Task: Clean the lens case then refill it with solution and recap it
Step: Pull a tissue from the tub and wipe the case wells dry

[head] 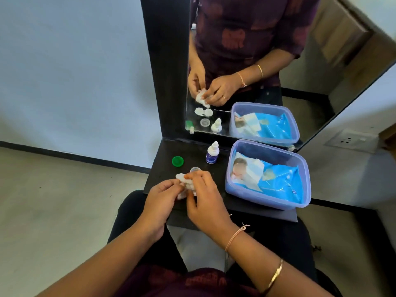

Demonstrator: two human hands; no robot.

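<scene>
Fingers (pixel 194 176) of the right hand (pixel 205 200) were curled, and with those of the left hand (pixel 162 194) they pinched a white wad (pixel 181 178); both hands gripped it from opposite sides, above the front edge of the counter (pixel 158 168) and toward its left corner; whether anything lay inside the wad could not be told.

The case (pixel 203 112) showed only as a reflection in the mirror (pixel 321 61): a white two-well piece lying flat on the counter, under the hands and on the near side of the clear cap (pixel 194 168); seen directly, it was hidden behind the hands.

The clear cap stood open side up, just behind the right fingertips and partly covered by them; the green cap (pixel 177 161) lay to its left, apart from it, near the counter's left edge.

The bottle (pixel 211 152) stood upright and capped near the back edge, close to the mirror and just left of the box (pixel 300 159); the box, translucent and without a lid, filled the right half of the counter from the back edge almost to the front; a blue packet (pixel 282 183) with a white flap lay inside it.

A thread (pixel 235 234) circled the right wrist; a bangle (pixel 276 273) sat farther up the forearm.
</scene>
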